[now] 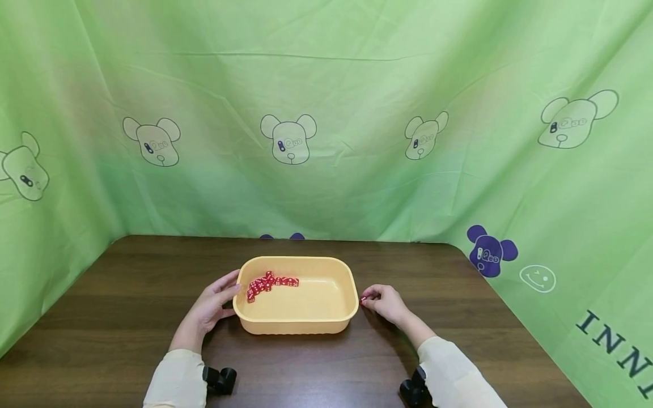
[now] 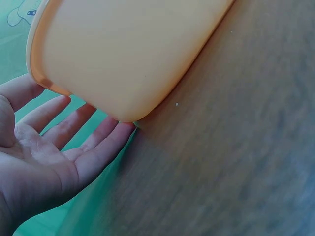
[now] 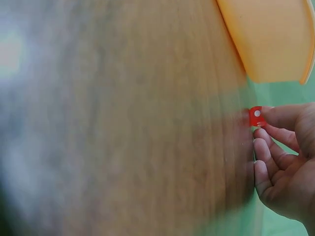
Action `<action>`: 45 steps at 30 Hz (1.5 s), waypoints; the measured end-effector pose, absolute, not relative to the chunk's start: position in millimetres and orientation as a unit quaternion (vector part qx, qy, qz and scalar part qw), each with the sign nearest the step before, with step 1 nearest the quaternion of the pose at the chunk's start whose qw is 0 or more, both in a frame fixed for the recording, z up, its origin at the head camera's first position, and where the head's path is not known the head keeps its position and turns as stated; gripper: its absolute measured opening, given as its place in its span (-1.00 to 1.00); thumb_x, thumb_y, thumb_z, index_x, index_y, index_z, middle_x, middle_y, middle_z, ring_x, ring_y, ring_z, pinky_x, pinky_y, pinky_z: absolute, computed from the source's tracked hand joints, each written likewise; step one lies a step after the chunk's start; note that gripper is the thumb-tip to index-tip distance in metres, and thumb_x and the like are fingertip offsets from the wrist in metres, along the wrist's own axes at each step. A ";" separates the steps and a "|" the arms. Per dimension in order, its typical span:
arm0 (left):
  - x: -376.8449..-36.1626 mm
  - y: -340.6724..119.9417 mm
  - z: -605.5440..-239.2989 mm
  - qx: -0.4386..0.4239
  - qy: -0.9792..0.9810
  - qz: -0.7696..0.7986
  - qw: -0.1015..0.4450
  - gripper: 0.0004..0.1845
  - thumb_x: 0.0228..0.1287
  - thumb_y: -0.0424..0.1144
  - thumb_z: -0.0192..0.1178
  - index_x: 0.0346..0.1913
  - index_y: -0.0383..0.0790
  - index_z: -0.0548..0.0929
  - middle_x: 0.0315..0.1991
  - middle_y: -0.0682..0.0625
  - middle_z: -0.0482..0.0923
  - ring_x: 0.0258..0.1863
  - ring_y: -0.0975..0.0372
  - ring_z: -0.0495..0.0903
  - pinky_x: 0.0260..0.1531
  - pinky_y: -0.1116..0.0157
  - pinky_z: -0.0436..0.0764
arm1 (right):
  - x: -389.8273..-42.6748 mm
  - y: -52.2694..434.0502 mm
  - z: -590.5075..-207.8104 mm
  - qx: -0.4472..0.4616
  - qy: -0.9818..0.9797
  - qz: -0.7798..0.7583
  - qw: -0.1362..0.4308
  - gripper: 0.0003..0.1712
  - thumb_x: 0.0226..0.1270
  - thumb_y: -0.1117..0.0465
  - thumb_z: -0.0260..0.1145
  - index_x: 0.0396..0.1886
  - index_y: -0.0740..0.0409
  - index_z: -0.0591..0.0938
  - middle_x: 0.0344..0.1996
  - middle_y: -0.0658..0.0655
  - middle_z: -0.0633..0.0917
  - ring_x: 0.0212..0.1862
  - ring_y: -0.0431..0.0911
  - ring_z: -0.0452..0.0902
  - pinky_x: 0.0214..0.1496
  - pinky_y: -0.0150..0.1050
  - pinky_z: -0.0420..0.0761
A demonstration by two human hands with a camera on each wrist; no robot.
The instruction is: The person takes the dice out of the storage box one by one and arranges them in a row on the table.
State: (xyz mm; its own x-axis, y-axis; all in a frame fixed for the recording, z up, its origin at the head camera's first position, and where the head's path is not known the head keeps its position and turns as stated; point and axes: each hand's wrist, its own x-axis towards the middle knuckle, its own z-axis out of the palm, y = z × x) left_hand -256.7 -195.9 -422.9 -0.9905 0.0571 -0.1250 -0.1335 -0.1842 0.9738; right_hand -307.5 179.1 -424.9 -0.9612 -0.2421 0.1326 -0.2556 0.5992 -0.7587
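A yellow rectangular plastic basin [image 1: 296, 327] stands upright on the table. Several red dice with white dots [image 1: 268, 281] lie in its left half, some in a row. At the basin's left end is my left hand [image 1: 211, 306]; in the left wrist view its fairly straight fingers [image 2: 69, 123] touch the end wall, with the thumb at the rim. My right hand [image 1: 388, 303], just beyond the basin's right end, pinches a single red die [image 3: 257, 116] between thumb and fingertips at the tabletop. Most of that die is hidden by fingers in the head view.
The dark wooden table [image 1: 306, 368] runs back to a green curtain [image 1: 357, 192] printed with bear faces. Curtain also hangs along both sides. A black wrist-worn device [image 1: 219, 381] sits by the left sleeve, and another black device [image 1: 415, 389] by the right.
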 end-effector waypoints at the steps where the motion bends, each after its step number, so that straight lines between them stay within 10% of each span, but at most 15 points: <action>1: -256.6 -195.9 -422.5 -0.030 0.636 0.769 0.061 -0.43 0.22 -0.29 0.01 0.28 -0.20 0.13 0.21 -0.23 0.09 0.07 -0.03 0.23 -0.23 0.05 0.44 | -307.7 179.1 -424.0 0.140 -0.893 0.429 0.005 -0.90 -0.06 0.43 0.27 -0.45 0.34 0.58 -0.60 0.03 0.55 -0.52 -0.18 0.40 -0.48 -0.35 0.41; 45: -255.9 -194.6 -420.1 -0.034 0.634 0.770 0.062 -0.45 0.23 -0.32 -0.02 0.28 -0.21 0.12 0.21 -0.23 0.09 0.09 -0.05 0.20 -0.21 0.04 0.43 | -338.7 150.3 -353.2 0.150 -0.901 0.402 0.070 -0.83 0.02 0.29 0.26 -0.40 0.33 0.57 -0.53 0.09 0.58 -0.41 -0.06 0.43 -0.40 -0.28 0.41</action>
State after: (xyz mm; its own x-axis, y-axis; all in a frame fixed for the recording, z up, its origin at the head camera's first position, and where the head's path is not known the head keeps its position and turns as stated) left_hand -255.9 -194.6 -420.1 -0.9900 0.0516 -0.1316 -0.1391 -0.1874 0.9724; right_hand -338.7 150.3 -353.2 -0.9451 -0.2143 0.2468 -0.3269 0.6317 -0.7029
